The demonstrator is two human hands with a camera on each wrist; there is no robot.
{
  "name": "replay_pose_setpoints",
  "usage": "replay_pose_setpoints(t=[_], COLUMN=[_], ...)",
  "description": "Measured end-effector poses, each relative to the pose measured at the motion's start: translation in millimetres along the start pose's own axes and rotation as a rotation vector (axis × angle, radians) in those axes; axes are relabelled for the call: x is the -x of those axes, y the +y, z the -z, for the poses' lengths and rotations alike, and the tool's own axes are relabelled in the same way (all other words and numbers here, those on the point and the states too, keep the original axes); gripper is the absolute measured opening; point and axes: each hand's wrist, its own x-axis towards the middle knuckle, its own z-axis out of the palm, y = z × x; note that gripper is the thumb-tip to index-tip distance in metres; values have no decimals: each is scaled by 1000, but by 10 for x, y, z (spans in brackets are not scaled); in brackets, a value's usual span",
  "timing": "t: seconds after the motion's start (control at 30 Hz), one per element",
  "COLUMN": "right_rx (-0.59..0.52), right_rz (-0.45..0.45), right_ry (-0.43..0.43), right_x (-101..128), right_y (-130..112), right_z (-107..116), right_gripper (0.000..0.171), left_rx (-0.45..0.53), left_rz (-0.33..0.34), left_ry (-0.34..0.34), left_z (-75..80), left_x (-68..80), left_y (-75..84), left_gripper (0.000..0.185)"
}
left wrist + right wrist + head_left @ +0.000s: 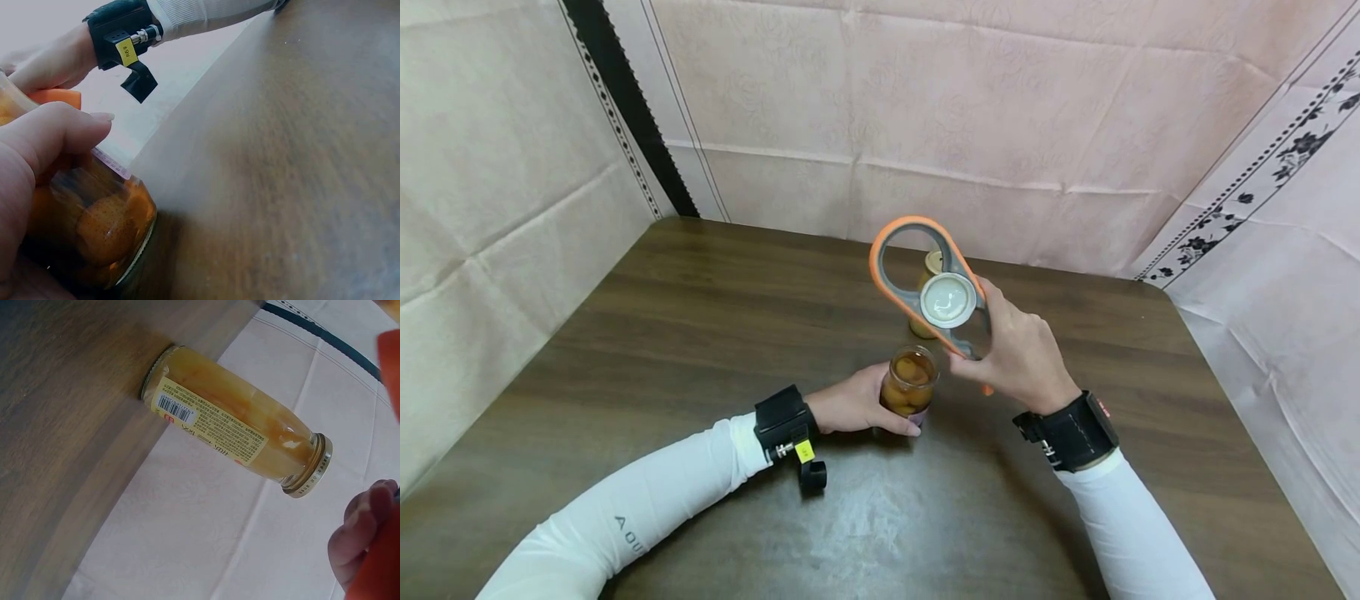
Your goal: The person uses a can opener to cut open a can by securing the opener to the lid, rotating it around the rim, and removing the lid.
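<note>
My left hand [857,402] grips a glass jar [913,379] of round fruit in amber liquid. The jar stands on the table with its mouth uncovered. Up and to the right, my right hand [1026,354] holds an orange and grey jar opener [877,265] raised above the table. A round lid [948,300], its pale inside showing, sits within the opener's middle. In the left wrist view, my left thumb [69,131] lies across the jar's side, with fruit [109,231] visible through the glass. Fingertips [356,537] of my right hand show beside the opener's orange edge [390,375] in the right wrist view.
A taller capped jar [219,412] with a yellow label stands farther back on the wooden table [737,292], partly hidden behind the opener in the head view. Pale cloth [970,108] hangs beyond the table's back edge and along both sides.
</note>
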Motion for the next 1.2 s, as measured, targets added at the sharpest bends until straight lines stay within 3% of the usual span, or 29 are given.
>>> replay_pose_setpoints(t=[0.43, 0.93, 1.2], right_rx=[15, -9, -7], right_rz=[10, -35, -12], right_ry=[35, 14, 14], right_x=[0, 9, 2], right_y=[-20, -27, -11], right_z=[11, 23, 35], right_gripper=[86, 102, 97], left_rx=[-3, -22, -37], left_rz=[2, 31, 8], left_ry=[23, 54, 76], left_z=[32, 96, 173], left_x=[11, 5, -18], left_y=[-1, -5, -41], left_gripper=[60, 67, 66])
